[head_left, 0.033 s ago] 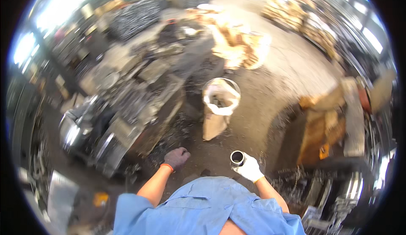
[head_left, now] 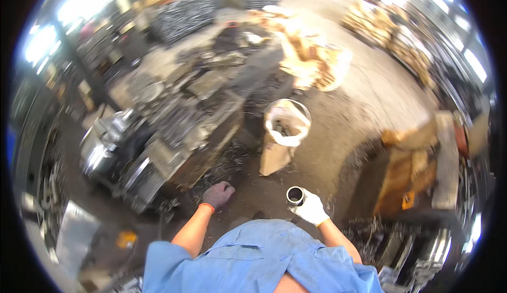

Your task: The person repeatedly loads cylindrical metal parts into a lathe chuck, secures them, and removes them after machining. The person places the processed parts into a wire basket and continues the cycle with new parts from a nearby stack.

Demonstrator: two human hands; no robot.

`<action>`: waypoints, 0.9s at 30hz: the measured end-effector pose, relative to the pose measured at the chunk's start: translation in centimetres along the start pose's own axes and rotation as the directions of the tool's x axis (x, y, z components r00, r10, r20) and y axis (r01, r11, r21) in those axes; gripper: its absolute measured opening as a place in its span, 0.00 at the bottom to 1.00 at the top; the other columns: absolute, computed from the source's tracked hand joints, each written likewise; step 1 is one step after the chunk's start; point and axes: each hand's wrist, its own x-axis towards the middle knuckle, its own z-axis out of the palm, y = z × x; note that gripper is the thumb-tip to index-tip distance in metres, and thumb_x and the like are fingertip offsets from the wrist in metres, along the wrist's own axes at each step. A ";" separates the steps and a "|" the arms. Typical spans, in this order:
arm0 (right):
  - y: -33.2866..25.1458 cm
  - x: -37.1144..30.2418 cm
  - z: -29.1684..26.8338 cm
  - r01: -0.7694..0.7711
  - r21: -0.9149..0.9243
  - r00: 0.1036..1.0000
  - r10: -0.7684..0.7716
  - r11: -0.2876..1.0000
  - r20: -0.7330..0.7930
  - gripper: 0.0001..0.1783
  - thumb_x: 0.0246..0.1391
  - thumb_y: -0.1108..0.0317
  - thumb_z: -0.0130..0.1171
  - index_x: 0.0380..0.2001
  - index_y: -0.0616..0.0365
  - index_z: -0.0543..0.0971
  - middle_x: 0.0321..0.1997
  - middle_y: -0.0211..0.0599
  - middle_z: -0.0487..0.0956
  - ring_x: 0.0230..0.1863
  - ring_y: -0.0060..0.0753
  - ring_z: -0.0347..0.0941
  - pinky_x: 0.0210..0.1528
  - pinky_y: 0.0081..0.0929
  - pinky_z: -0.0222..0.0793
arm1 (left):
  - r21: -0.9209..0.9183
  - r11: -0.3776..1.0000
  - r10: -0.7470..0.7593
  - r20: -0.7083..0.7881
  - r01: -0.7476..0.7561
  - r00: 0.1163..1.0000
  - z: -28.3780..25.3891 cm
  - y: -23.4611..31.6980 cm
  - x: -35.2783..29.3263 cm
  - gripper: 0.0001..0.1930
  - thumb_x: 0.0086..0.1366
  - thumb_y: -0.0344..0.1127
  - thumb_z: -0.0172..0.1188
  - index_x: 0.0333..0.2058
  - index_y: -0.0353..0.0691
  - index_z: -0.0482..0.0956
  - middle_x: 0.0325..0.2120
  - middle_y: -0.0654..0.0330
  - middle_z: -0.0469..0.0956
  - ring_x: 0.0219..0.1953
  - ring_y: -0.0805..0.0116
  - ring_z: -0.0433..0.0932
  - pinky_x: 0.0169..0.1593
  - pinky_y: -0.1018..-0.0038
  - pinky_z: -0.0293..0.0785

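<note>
My right hand [head_left: 311,209], in a white glove, grips a short metal tube [head_left: 295,196] from its right side. The tube's open end faces up, showing a dark inside and a bright rim. To the left, my left hand [head_left: 218,193] wears a dark greyish-purple glove with an orange cuff. Its fingers are curled in and nothing shows in them. That hand is nearest to the machine's front edge. Ahead of both hands stands a tall sack [head_left: 277,158] with a white liner folded over a round hoop; dark pieces lie inside it.
A long, cluttered metal machine bed [head_left: 203,119] runs along the left, with a shiny rounded part [head_left: 97,153] at its near end. Wooden boards [head_left: 446,161] stand at the right. Crumpled tan sacking [head_left: 311,63] lies farther off. Dark scraps litter the floor [head_left: 338,129].
The surroundings have slid slightly to the right in the picture, as my view turns a little left. Both hands and the tube keep almost the same place before my body.
</note>
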 end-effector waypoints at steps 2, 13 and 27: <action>-4.4 5.1 1.8 0.123 -0.093 0.987 -0.112 0.988 0.115 0.28 0.47 0.57 0.78 0.53 0.52 0.85 0.48 0.42 0.89 0.50 0.43 0.87 0.57 0.38 0.81 | -0.304 0.948 -0.155 -0.188 0.092 0.970 -1.4 -7.6 -1.0 0.27 0.70 0.56 0.59 0.55 0.41 0.86 0.48 0.50 0.88 0.53 0.54 0.85 0.59 0.61 0.78; -25.1 28.4 10.7 0.518 0.268 0.724 -0.583 0.812 0.368 0.28 0.50 0.61 0.77 0.55 0.53 0.84 0.49 0.44 0.89 0.50 0.41 0.87 0.55 0.36 0.80 | -0.825 0.475 -0.860 -0.362 -0.306 -0.360 0.3 -26.4 -20.0 0.33 0.81 0.56 0.52 0.67 0.30 0.71 0.63 0.38 0.77 0.60 0.44 0.79 0.65 0.57 0.75; -33.5 44.0 8.1 0.794 0.154 0.227 -0.523 0.588 0.822 0.28 0.53 0.49 0.71 0.52 0.55 0.87 0.52 0.47 0.88 0.52 0.50 0.86 0.58 0.41 0.81 | -0.847 0.488 -0.853 -0.412 -0.210 -0.320 -3.0 -26.7 -24.1 0.26 0.80 0.57 0.53 0.58 0.40 0.80 0.43 0.54 0.84 0.39 0.59 0.82 0.42 0.58 0.81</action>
